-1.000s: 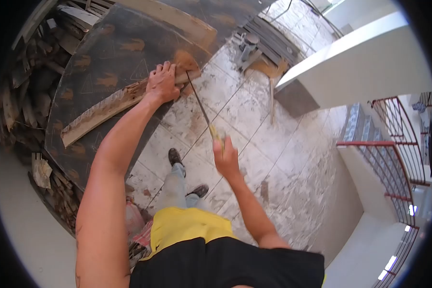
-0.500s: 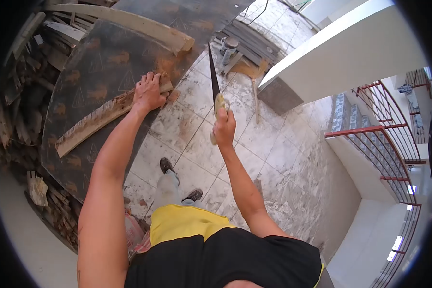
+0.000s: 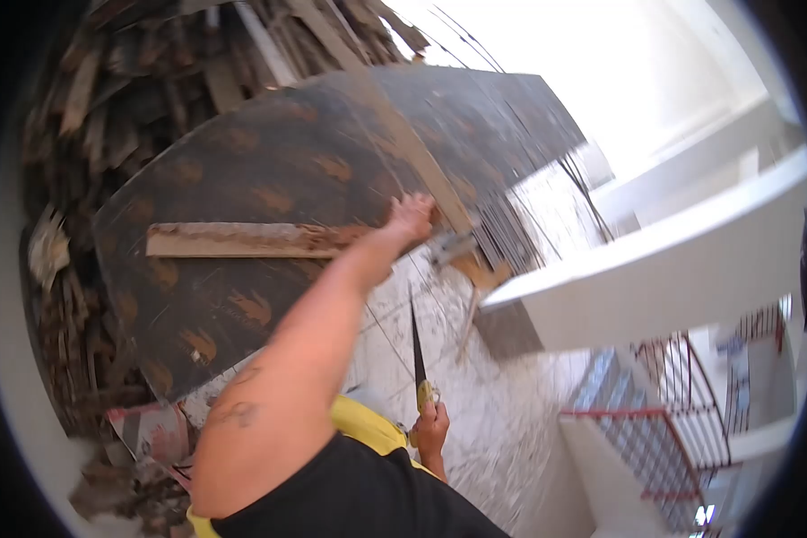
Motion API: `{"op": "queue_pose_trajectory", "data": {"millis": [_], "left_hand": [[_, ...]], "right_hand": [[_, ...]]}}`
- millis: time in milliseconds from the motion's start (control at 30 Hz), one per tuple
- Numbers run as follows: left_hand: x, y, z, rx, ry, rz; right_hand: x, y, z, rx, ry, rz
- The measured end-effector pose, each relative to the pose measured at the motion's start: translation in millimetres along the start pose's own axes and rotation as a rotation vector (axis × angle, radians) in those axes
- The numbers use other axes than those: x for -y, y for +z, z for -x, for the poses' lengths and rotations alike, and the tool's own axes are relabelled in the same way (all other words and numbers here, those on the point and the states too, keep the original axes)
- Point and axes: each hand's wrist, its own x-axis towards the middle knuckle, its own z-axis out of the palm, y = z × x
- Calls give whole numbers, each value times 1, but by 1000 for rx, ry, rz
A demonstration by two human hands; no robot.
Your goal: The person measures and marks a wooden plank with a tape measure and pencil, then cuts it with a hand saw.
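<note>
My left hand (image 3: pixel 411 218) reaches across the dark plywood sheet (image 3: pixel 269 170). Its fingers are stretched out, slightly blurred, right at the side of a long wooden plank (image 3: pixel 390 125) near the plank's closer end. Below my left wrist, a shorter rough-edged piece of wood (image 3: pixel 242 240) lies on the sheet, its right end hidden behind my forearm. Low on the right, my right hand (image 3: pixel 431 429) is closed round the yellowish handle of a handsaw (image 3: pixel 418 345), whose dark blade points up and away over the tiled floor.
Scrap timber (image 3: pixel 170 90) is heaped behind and left of the sheet. Grey strips (image 3: pixel 508 235) are stacked past its right edge. A white low wall (image 3: pixel 655 260) stands to the right, with a red stair railing (image 3: pixel 628 414) below it.
My left hand has let go of the shorter piece and moved out to the long plank. The saw has dropped lower in view, still in my right hand. My view has turned.
</note>
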Motion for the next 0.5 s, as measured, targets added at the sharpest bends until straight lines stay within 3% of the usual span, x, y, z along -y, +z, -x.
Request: {"op": "queue_pose_trajectory", "data": {"millis": [100, 167, 200, 267, 333, 367, 400, 433, 500], "left_hand": [[11, -29, -13, 5, -41, 190], [26, -46, -12, -175, -157, 493], [50, -56, -9, -203, -209, 480], [108, -84, -3, 0, -374, 697], [164, -132, 81, -301, -298, 1181], [210, -151, 106, -461, -399, 1367], [253, -166, 138, -811, -224, 1608], [254, -210, 185, -1034, -161, 2007], [225, -238, 257, -1553, -229, 2167]], "right_hand": [[15, -2, -36, -17, 84, -142], [31, -21, -56, -31, 153, -322], [26, -29, -72, -10, 105, -322], [25, -45, -104, 63, 72, -315], [27, -69, -133, 114, 95, -308], [19, -74, -152, 144, 15, -233], [15, -80, -169, 162, -67, -160], [20, -85, -186, 205, -70, -179], [20, -93, -223, 253, -91, -151]]}}
